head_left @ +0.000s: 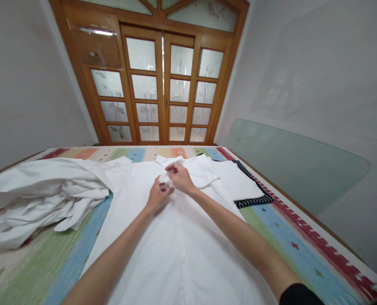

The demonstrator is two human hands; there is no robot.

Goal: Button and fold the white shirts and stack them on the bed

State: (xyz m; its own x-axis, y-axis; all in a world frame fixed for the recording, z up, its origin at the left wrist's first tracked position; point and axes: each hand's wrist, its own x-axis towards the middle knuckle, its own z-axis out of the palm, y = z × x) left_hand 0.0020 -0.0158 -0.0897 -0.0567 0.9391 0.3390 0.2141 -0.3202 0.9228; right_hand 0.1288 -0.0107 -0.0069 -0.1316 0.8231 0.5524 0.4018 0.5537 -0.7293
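A white button-up shirt (pixel 150 254) lies spread out before me, its collar end away from me and its button placket running down the middle. Near the collar, my left hand (pixel 159 195) has its thumb and fingers closed on the white cloth. My right hand (pixel 179 176) pinches the fabric just beside it, with thumb and forefinger together at the collar. Whether a button sits between the fingertips is too small to tell. One short sleeve (pixel 204 171) is folded inward over the shirt's right shoulder.
Rumpled white clothing (pixel 48 190) is heaped at the left. Right of the shirt lies a folded white cloth (pixel 239 180) on a black striped piece (pixel 255 201). Everything rests on a colourful striped cover (pixel 290 241). A glass panel (pixel 290 156) leans at the right wall; wooden doors (pixel 161 84) stand behind.
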